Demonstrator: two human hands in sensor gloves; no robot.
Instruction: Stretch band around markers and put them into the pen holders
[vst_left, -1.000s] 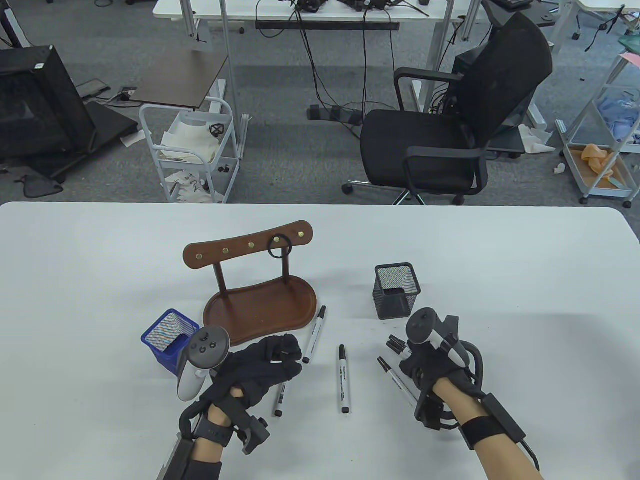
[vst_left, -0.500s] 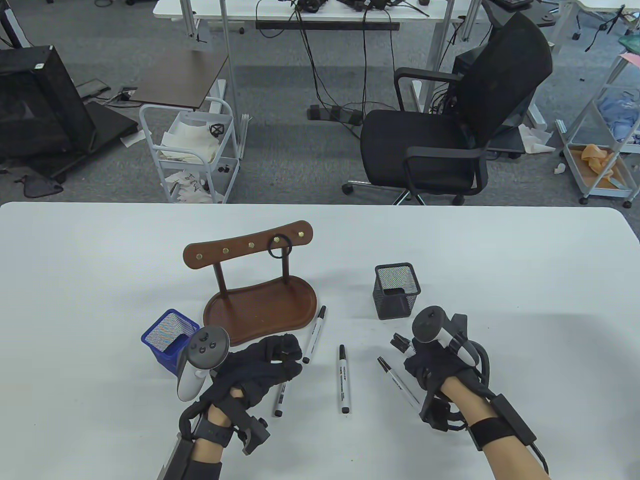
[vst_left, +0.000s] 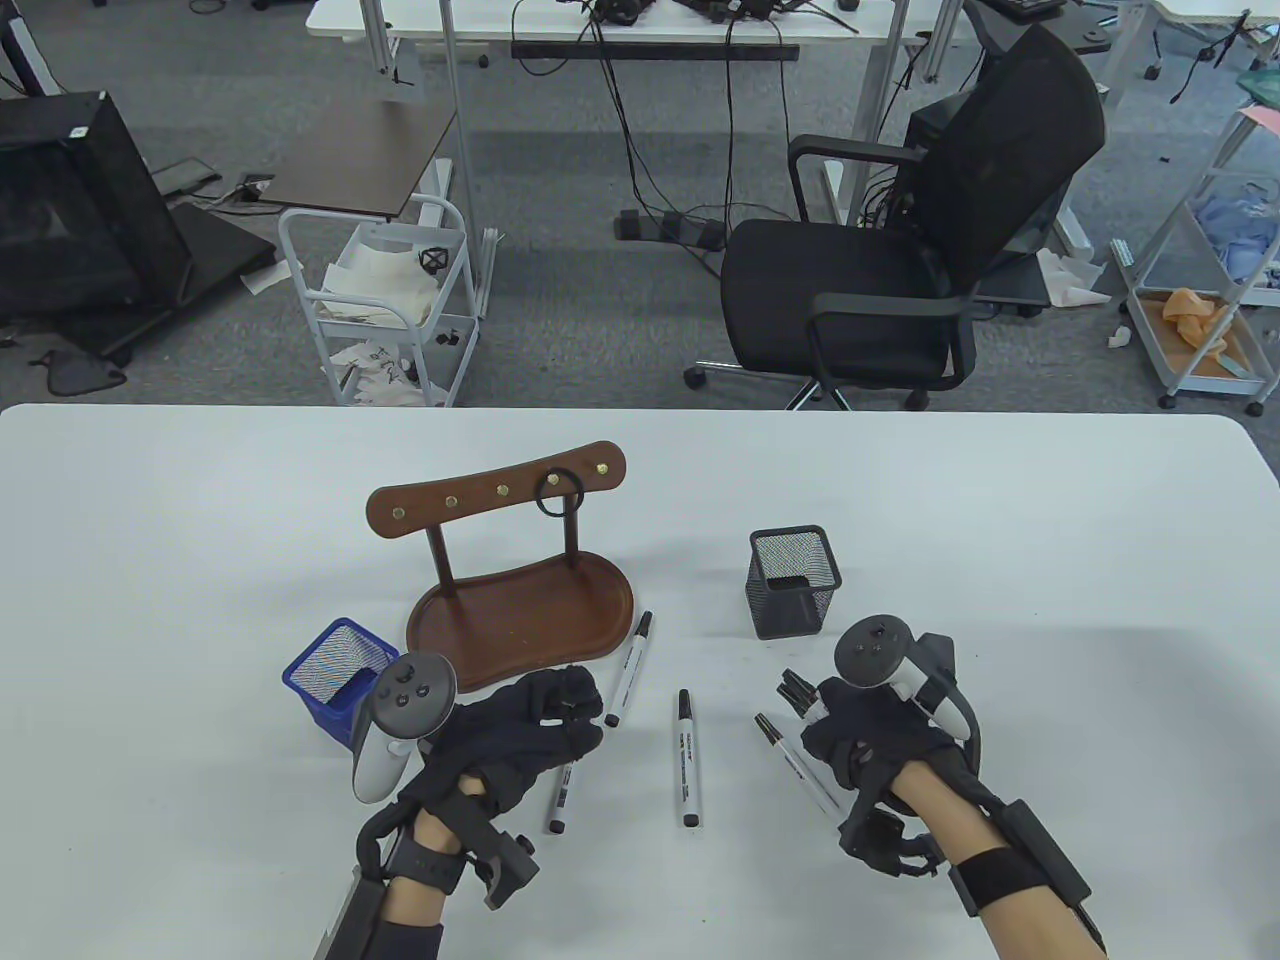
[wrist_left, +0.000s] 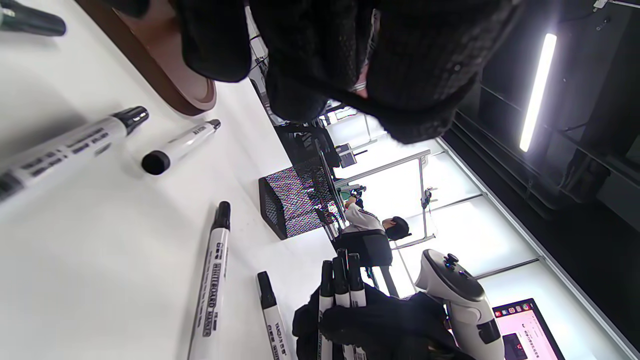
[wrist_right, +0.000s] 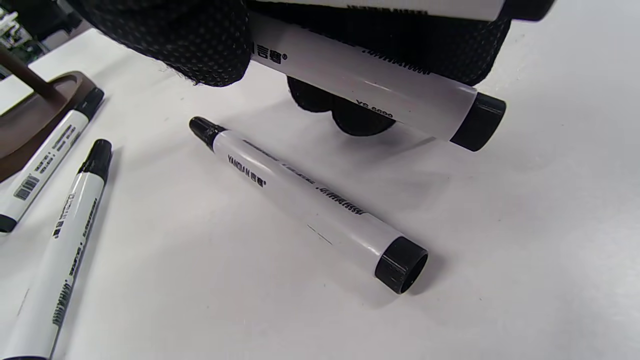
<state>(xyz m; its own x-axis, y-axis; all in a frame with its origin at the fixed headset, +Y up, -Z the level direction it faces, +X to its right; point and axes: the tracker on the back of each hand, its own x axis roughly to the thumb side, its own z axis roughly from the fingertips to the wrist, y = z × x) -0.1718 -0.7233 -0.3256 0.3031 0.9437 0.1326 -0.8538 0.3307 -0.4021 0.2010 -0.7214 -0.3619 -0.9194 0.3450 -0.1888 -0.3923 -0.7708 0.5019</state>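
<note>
My right hand (vst_left: 835, 720) grips a bundle of three white markers (vst_left: 797, 691) with black caps, just above the table; the left wrist view shows the bundle (wrist_left: 341, 285) side by side in the fist. One loose marker (vst_left: 795, 765) lies under that hand. My left hand (vst_left: 545, 725) hovers beside the wooden stand, fingers curled round a thin black band (wrist_left: 350, 97). Other markers lie at the centre (vst_left: 688, 757), by the stand (vst_left: 628, 668) and partly under the left hand (vst_left: 558, 800). The black mesh holder (vst_left: 795, 582) stands behind the right hand, the blue mesh holder (vst_left: 335, 675) left of the left hand.
A brown wooden stand (vst_left: 520, 610) with brass hooks stands mid-table; a black band (vst_left: 555, 495) hangs on one hook. Beyond the table's far edge are an office chair (vst_left: 900, 250), a white cart (vst_left: 380, 310) and desks.
My right hand has drifted a little right and toward the near edge, keeping the marker bundle. The left hand and loose markers have stayed put.
</note>
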